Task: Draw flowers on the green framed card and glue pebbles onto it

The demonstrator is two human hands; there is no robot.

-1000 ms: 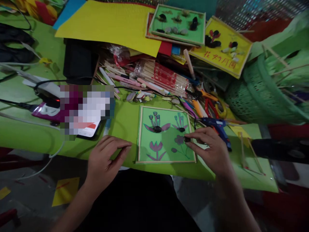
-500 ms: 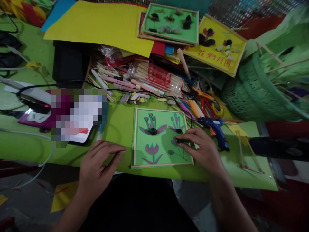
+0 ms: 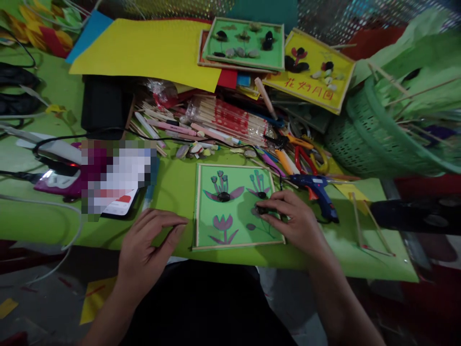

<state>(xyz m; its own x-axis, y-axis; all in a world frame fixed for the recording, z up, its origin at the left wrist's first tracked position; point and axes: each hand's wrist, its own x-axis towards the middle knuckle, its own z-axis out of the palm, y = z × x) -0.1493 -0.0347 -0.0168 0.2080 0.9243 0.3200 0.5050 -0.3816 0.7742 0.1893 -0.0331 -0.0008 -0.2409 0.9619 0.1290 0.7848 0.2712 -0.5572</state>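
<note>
A green picture board (image 3: 237,216) framed with thin wooden strips lies at the table's front. Purple and teal flowers are drawn on it. One dark stone (image 3: 224,196) sits on the upper left flower, another dark stone (image 3: 262,195) on the upper right one. My right hand (image 3: 293,218) pinches a small dark stone (image 3: 261,210) between thumb and fingers, right at the lower right flower drawing; whether it touches the board I cannot tell. Left of the board, my left hand (image 3: 151,240) rests by the table edge, thumb and index tips nearly together, nothing visible between them.
A blue glue gun (image 3: 320,190) lies right of the board, near pliers and scissors. Behind are bundled sticks (image 3: 226,115), pens and loose stones. A phone (image 3: 122,204) and a purple power strip (image 3: 57,180) are at left, a green basket (image 3: 363,129) at right.
The whole view has shifted slightly, so the table things appear a little further left and the back ones lower. My right hand still holds the stone over nearly the same spot.
</note>
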